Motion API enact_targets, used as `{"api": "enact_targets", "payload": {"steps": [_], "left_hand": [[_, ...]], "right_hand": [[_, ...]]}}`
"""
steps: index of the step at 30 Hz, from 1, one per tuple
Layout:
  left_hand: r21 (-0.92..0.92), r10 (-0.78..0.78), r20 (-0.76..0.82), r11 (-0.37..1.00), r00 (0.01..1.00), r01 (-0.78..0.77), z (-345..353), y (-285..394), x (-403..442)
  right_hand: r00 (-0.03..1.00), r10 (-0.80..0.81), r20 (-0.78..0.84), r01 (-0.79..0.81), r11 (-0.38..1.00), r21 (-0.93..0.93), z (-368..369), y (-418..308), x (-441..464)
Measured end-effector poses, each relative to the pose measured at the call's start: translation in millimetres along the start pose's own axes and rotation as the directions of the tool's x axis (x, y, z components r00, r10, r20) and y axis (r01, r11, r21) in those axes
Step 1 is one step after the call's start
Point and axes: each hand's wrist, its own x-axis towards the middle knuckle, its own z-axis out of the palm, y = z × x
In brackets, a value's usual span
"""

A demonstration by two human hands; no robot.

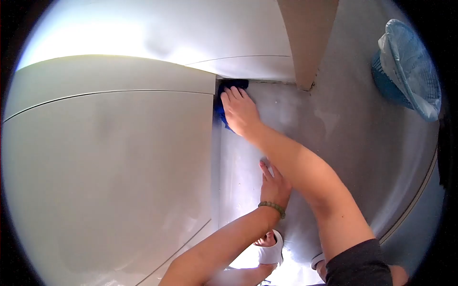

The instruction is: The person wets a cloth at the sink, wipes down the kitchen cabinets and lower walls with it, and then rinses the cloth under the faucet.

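Note:
My right hand (240, 110) presses a dark blue cloth (221, 112) into the corner where the floor meets the pale panels. Its fingers lie over the cloth, which shows past the fingertips and along the hand's left side. Lower down, my left hand (275, 186), with a green bead bracelet (273, 207) at the wrist, is on or just above the floor (241, 171). Its visible fingers are stretched out, and I see nothing held in them. My right forearm covers part of that hand.
A large pale cabinet panel (119, 167) stands close on the left, with another white panel (238, 33) ahead. A brown post (310, 43) meets the floor beyond my right hand. At upper right is a blue basket bin (384, 78) with a clear liner. My white-shod foot (271, 252) is below.

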Motion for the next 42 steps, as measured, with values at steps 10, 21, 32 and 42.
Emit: {"api": "enact_targets", "payload": {"steps": [10,21,32,42], "left_hand": [[0.022,0.169,-0.183,0.986,0.968,-0.168,-12.0,0.2,-4.4],[-0.128,0.147,-0.156,0.978,0.977,-0.167,-29.8,2.7,-4.5],[0.175,0.150,0.036,0.972,0.988,-0.154,-9.0,6.9,-33.4],[0.255,0.039,0.802,0.880,0.596,-0.401,-1.8,71.1,-222.3]], "right_hand": [[0.891,0.429,-0.149,-0.118,0.536,0.836,23.8,-44.2,12.5],[0.871,0.435,0.230,-0.298,0.095,0.950,-2.4,-43.1,8.5],[0.836,0.538,0.110,-0.366,0.396,0.842,15.1,-69.9,-83.9],[0.733,0.079,0.675,-0.526,0.695,0.490,-10.0,-271.8,-331.2]]}}
